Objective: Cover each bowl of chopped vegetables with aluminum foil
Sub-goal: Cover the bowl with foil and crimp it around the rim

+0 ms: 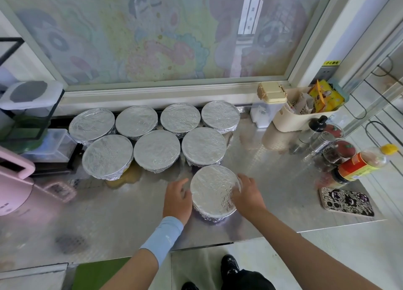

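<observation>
The nearest round bowl wrapped in crinkled silver aluminum foil (212,191) sits at lower centre of the frame, its foil stretched flat across the top and gathered in wrinkled folds down the sides. The left hand (177,199) cups its left flank with the thumb lifted. The right hand (247,197) curls its fingers over the right rim, on the foil. A light blue fabric sleeve (163,237) covers the left forearm.

Just above this bowl stands a middle row of three foil-capped bowls (157,150), and behind that a back row of four foil-capped bowls (136,121). All are packed closely, and their tops are equally smooth and faintly creased.

They stand on an embossed stainless steel counter (272,191), shiny with a fine raised pattern. Behind it is a frosted window pane printed with faded cartoon figures (152,38), set in a pale frame.

At right centre are a cream plastic basket stuffed with packets (290,119), a translucent box with a cream hinged lid (267,112), a cylindrical metal shaker (322,140) and a lying bottle with a red label and yellow cap (359,163). Below them is a black-and-white patterned phone (346,201). At the left edge are a pink rounded appliance (13,191) and a black wire rack (32,115). At the bottom, a black shoe (229,265) shows on a pale floor.
</observation>
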A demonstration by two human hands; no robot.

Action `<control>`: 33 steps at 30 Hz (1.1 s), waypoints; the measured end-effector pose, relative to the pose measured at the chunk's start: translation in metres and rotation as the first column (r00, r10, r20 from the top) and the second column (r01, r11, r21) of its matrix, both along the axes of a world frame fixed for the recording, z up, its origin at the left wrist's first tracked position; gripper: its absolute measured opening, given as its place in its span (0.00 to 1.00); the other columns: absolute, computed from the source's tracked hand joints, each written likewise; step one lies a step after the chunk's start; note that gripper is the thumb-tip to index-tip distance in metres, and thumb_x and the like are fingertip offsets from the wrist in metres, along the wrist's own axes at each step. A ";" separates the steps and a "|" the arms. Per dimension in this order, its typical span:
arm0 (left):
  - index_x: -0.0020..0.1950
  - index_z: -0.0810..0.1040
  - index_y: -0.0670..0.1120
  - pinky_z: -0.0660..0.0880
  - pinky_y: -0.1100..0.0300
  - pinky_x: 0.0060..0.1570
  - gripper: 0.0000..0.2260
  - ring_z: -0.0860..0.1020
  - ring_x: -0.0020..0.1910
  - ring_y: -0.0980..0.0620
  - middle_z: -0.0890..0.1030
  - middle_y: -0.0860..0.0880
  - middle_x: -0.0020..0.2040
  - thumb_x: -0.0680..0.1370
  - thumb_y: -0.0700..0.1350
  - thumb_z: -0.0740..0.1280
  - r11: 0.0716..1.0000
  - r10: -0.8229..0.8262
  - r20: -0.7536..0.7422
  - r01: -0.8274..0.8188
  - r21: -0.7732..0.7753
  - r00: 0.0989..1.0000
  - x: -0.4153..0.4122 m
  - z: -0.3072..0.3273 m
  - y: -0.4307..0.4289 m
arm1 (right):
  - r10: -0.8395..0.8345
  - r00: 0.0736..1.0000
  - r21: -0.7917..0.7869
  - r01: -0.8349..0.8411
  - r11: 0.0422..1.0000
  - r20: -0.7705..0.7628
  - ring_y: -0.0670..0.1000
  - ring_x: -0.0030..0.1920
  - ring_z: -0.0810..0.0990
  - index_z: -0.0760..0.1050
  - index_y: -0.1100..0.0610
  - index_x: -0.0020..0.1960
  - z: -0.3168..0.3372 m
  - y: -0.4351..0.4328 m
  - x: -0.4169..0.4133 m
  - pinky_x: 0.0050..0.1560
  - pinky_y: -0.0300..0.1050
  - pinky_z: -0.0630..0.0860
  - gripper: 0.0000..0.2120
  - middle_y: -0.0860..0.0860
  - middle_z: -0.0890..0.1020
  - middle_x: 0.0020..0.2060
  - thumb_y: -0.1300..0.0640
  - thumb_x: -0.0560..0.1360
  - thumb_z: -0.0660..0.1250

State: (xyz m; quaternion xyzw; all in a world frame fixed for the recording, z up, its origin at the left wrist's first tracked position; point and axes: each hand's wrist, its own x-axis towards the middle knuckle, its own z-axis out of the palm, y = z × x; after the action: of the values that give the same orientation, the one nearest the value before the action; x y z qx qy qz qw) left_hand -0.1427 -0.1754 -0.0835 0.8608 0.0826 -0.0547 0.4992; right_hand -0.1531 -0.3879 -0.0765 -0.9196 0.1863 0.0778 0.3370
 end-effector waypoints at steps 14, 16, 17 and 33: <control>0.45 0.82 0.54 0.81 0.47 0.49 0.14 0.81 0.46 0.42 0.83 0.49 0.40 0.70 0.44 0.58 0.980 -0.142 -0.321 0.087 -0.181 0.936 0.032 0.023 -0.080 | -0.283 0.919 0.074 0.314 0.947 -0.274 0.53 0.39 0.75 0.78 0.58 0.47 0.025 -0.068 0.016 0.37 0.42 0.70 0.08 0.50 0.77 0.35 0.58 0.75 0.60; 0.46 0.82 0.52 0.78 0.55 0.47 0.13 0.80 0.44 0.46 0.83 0.52 0.41 0.73 0.41 0.59 0.978 -0.168 -0.313 0.120 -0.168 0.935 0.041 0.031 -0.105 | -0.319 0.909 0.073 0.349 0.934 -0.268 0.54 0.37 0.75 0.79 0.61 0.48 0.022 -0.089 0.024 0.37 0.43 0.70 0.10 0.51 0.77 0.34 0.59 0.74 0.60; 0.45 0.81 0.50 0.75 0.57 0.46 0.12 0.78 0.43 0.48 0.83 0.52 0.42 0.74 0.40 0.59 0.979 -0.171 -0.314 0.126 -0.158 0.934 0.046 0.033 -0.117 | -0.319 0.907 0.066 0.349 0.935 -0.276 0.54 0.36 0.75 0.80 0.62 0.48 0.021 -0.098 0.027 0.37 0.42 0.71 0.11 0.52 0.77 0.34 0.59 0.74 0.61; 0.61 0.75 0.45 0.82 0.49 0.37 0.15 0.78 0.53 0.40 0.77 0.42 0.59 0.76 0.36 0.58 0.919 0.154 -0.636 -0.346 -0.188 0.756 0.052 0.032 -0.171 | -0.070 0.973 0.121 0.098 0.988 -0.220 0.55 0.58 0.77 0.77 0.54 0.62 0.034 -0.147 0.085 0.59 0.45 0.73 0.16 0.54 0.80 0.59 0.57 0.76 0.60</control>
State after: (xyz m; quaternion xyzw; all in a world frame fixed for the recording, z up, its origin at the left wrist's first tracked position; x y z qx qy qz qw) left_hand -0.0905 -0.3465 -0.0519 0.6935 0.3451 -0.2725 0.5707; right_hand -0.0680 -0.5345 -0.0424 -0.8730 0.2550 0.1745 0.3774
